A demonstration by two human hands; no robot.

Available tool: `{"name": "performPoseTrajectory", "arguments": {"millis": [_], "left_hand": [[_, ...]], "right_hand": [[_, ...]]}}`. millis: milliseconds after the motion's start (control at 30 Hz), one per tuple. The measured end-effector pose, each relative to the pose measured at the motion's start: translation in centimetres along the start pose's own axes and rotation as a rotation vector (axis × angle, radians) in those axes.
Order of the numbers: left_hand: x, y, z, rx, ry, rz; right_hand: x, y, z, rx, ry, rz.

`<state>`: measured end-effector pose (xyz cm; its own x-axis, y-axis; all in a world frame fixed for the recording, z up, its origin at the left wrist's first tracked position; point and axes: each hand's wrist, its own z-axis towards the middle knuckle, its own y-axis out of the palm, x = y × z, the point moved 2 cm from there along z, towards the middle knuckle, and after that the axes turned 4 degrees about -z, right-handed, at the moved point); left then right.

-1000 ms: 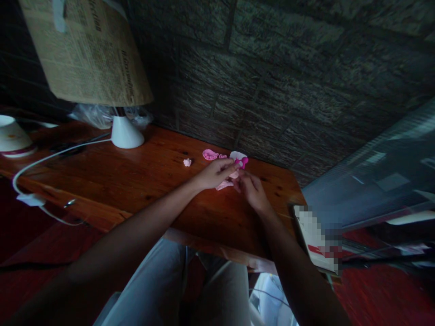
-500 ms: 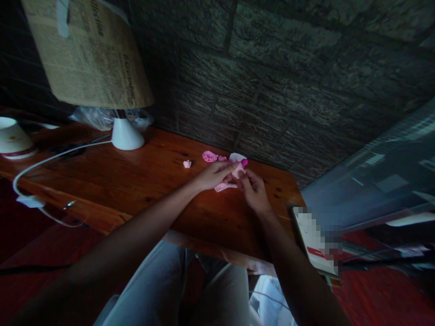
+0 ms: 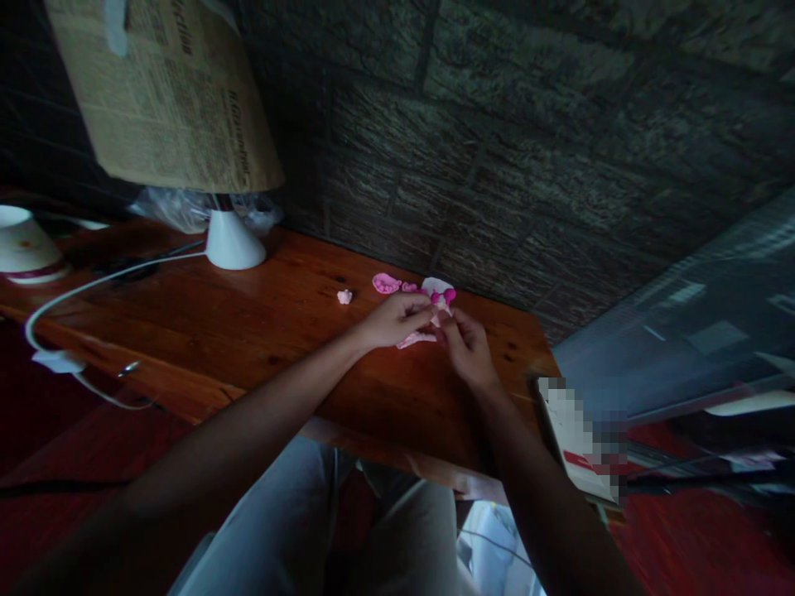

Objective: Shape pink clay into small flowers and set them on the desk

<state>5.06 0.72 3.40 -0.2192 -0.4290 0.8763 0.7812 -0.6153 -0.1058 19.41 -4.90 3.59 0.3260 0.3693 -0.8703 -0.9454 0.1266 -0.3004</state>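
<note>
Lamp: quantity one; located on the counter, well to the left of the left hand and farther back. Small lumpy pink piece: quantity one; located left of the left hand, apart from it and slightly farther back. Oval pink piece: quantity one; located directly beyond the left hand, not touching it.

Left hand: back up, thumb and forefinger pressed together at the near left side of the held pale pink piece. The remaining fingers are curled and partly hidden.

Small curled pink piece: quantity one; located just beyond the left fingers. Flat pale pink piece: quantity one; located below and between both hands, long axis running crosswise from left hand to right hand.

Held pale pink piece: quantity one; located between the fingertips of both hands, to the right of the left hand and to the left of the right. Neither hand is clearly nearer. Its long axis is too small to determine.

White piece and magenta piece with two round ends: one of each, just beyond the fingertips.

Right hand: thumb and forefinger pinching the held pale pink piece.
</note>
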Motion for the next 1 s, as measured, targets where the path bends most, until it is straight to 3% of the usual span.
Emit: {"name": "performPoseTrajectory", "arguments": {"millis": [300, 700, 833, 1000], "left_hand": [[0.0, -0.4, 0.2, 0.051, 0.028, 0.011], [0.6, -0.1, 0.0, 0.003, 0.104, 0.087], [0.4, 0.2, -0.1, -0.030, 0.047, 0.068], [0.4, 0.3, -0.2, -0.054, -0.007, 0.048]], "right_hand": [[-0.8, -0.2, 0.4, 0.056, -0.053, 0.072], [1.1, -0.8, 0.8, 0.101, 0.063, 0.222], [0.9, -0.6, 0.7, 0.111, 0.011, 0.226], [1.2, -0.3, 0.6, 0.136, 0.063, 0.252]]}}
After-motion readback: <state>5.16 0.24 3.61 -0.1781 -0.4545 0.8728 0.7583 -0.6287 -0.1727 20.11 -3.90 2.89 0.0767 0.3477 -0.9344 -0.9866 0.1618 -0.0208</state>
